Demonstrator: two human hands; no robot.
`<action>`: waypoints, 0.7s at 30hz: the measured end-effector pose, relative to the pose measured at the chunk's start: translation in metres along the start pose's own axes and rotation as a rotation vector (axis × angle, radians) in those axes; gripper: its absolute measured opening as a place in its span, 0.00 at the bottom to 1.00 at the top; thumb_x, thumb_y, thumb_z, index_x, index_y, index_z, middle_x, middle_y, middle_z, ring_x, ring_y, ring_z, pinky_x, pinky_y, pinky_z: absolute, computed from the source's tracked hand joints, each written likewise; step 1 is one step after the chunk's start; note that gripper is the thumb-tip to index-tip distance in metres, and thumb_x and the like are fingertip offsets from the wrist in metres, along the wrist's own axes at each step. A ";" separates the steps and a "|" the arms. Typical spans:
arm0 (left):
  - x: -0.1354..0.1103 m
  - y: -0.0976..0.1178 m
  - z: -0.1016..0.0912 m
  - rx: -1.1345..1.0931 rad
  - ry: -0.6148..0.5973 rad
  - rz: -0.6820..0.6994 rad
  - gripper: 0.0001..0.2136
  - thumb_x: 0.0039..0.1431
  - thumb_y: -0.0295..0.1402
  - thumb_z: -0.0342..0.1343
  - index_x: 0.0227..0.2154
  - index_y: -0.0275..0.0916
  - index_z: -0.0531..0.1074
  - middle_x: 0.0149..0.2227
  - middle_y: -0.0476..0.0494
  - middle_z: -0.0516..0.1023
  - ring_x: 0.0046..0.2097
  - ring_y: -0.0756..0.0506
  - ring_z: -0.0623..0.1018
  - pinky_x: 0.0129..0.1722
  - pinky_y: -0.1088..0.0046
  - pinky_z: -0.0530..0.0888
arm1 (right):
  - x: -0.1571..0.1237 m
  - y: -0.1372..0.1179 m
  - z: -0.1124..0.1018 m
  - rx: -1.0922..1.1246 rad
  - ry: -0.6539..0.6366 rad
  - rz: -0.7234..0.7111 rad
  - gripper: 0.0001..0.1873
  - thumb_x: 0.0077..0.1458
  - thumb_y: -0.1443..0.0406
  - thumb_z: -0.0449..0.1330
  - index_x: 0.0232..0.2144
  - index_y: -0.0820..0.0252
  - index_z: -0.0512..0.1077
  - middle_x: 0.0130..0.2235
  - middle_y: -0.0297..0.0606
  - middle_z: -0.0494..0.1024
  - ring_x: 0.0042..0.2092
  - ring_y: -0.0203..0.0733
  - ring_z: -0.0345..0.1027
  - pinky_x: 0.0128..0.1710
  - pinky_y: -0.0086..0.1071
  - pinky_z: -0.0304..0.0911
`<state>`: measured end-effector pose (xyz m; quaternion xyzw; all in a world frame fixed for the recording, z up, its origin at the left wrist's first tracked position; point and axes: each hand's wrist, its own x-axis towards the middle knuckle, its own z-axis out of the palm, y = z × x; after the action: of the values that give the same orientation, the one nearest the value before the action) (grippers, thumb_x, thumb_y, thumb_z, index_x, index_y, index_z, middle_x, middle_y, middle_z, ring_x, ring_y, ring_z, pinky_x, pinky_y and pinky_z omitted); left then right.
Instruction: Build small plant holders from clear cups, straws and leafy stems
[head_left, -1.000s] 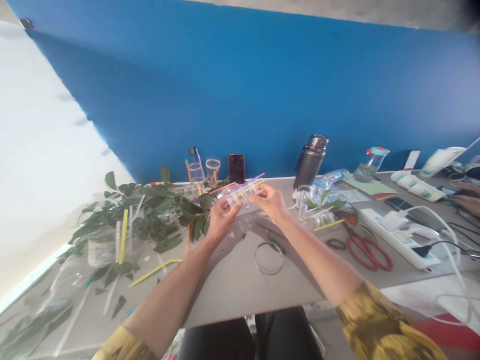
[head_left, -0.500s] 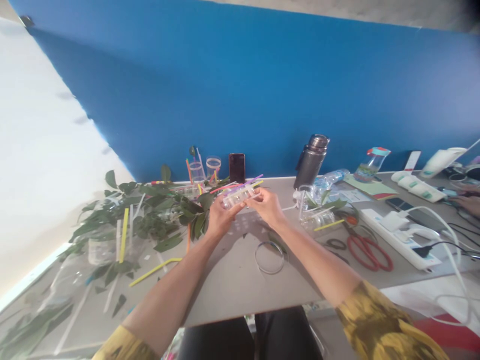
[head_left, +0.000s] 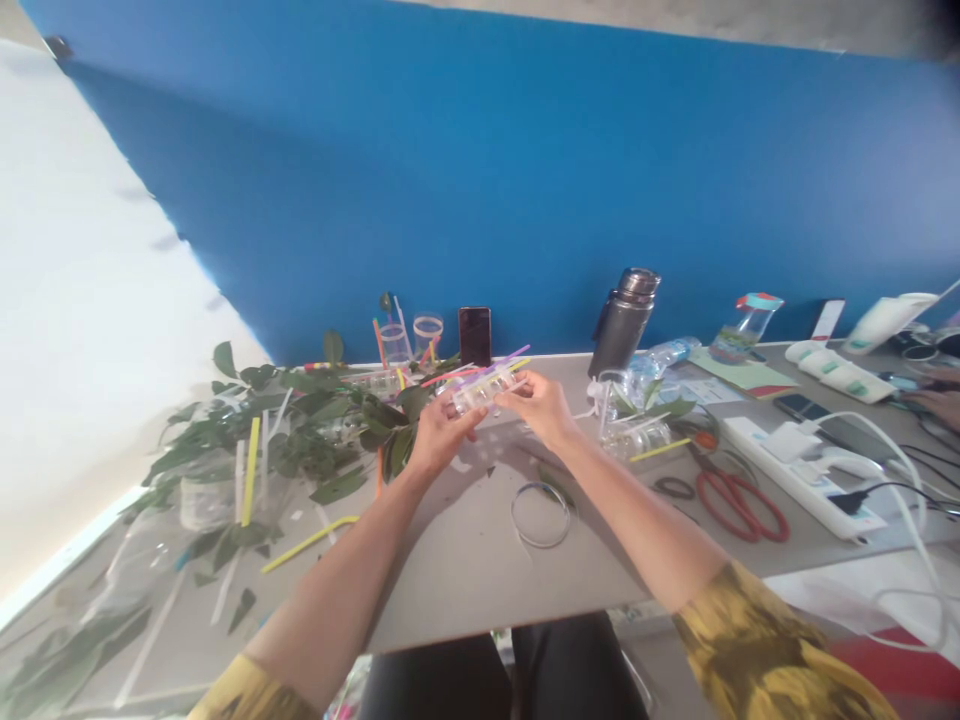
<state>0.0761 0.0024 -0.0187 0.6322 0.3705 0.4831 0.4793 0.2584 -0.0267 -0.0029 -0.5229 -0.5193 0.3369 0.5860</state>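
- Two bare hands meet over the far part of the grey worktop (head_left: 465, 560). Between them is a small clear plastic container (head_left: 484, 390), which seems lifted just off the surface.
- It lies lengthwise from one hand to the other, gripped at both ends. That looks like a way to keep it level and steady while the fingers work on it.
- Thin coloured plastic straws (head_left: 501, 365) in pink, purple and yellow fan out beyond the container, on the side away from the person. Whether they are stuck into it or only lie behind it I cannot tell.
- The left hand (head_left: 439, 432) is curled nearly closed, thumb on top and fingers beneath the container's left end.
- The right hand (head_left: 541, 402) is likewise closed round the right end, its fingertips pinching the upper edge.
- Just nearer the person than the hands, a thin silver wire ring (head_left: 540, 514) lies flat.
- Left of the left hand sprawls a heap of dark green leafy branches (head_left: 300, 430), mixed with cut straws.
- Right of the right hand, well apart from it, lie red-handled scissors (head_left: 742, 505).
- Beyond that hand a dark metal flask (head_left: 622, 322) stands upright against the blue wall (head_left: 525, 180), probably to keep it out of the arms' way.
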 end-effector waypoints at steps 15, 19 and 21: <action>0.005 -0.016 0.001 -0.255 0.015 -0.108 0.44 0.44 0.46 0.74 0.63 0.34 0.64 0.30 0.47 0.81 0.30 0.44 0.83 0.30 0.71 0.76 | 0.004 -0.003 -0.007 0.157 -0.103 -0.021 0.23 0.44 0.48 0.72 0.33 0.59 0.75 0.24 0.30 0.74 0.22 0.32 0.62 0.22 0.28 0.58; 0.005 -0.018 0.004 -0.281 0.039 -0.128 0.47 0.43 0.45 0.75 0.64 0.34 0.62 0.30 0.48 0.81 0.29 0.45 0.81 0.28 0.73 0.73 | 0.006 0.001 -0.008 0.095 -0.058 0.001 0.24 0.46 0.48 0.71 0.37 0.58 0.76 0.27 0.33 0.77 0.22 0.35 0.68 0.19 0.27 0.55; 0.004 -0.019 0.006 -0.283 0.046 -0.132 0.46 0.42 0.46 0.75 0.62 0.33 0.64 0.29 0.47 0.81 0.27 0.46 0.80 0.26 0.74 0.70 | 0.008 0.004 -0.009 0.037 -0.042 0.000 0.21 0.48 0.49 0.70 0.37 0.58 0.76 0.27 0.33 0.77 0.20 0.34 0.67 0.18 0.27 0.54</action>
<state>0.0827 0.0102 -0.0368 0.5215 0.3503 0.5122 0.5857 0.2693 -0.0211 -0.0038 -0.5047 -0.5253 0.3574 0.5844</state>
